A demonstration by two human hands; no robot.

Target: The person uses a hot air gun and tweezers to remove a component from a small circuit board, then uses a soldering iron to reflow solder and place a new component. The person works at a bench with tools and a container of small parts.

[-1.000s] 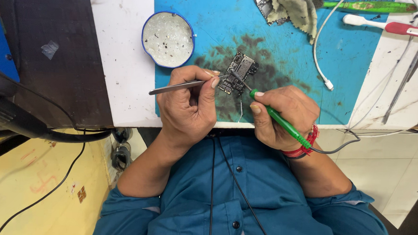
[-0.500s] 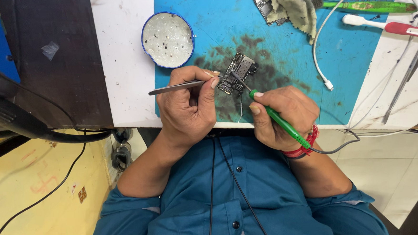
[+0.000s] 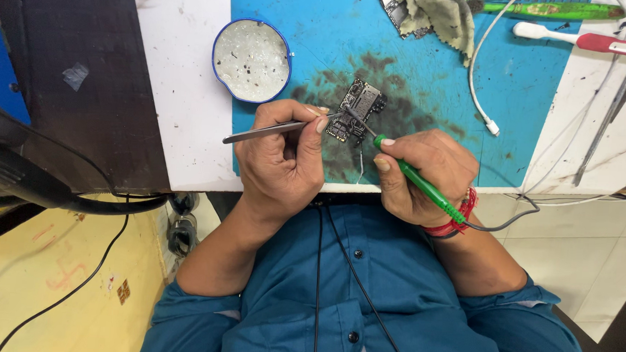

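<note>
A: Which step is this?
B: Soldering, I judge. The left hand has its grip closed on tweezers, tips at the board on the blue mat.
A: And the right hand?
B: Its grip is closed round the green iron, tip touching the board. Next calls for steady hands.

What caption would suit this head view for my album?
Left hand steadies tweezers and right hand guides a green soldering iron on a circuit board.
</note>
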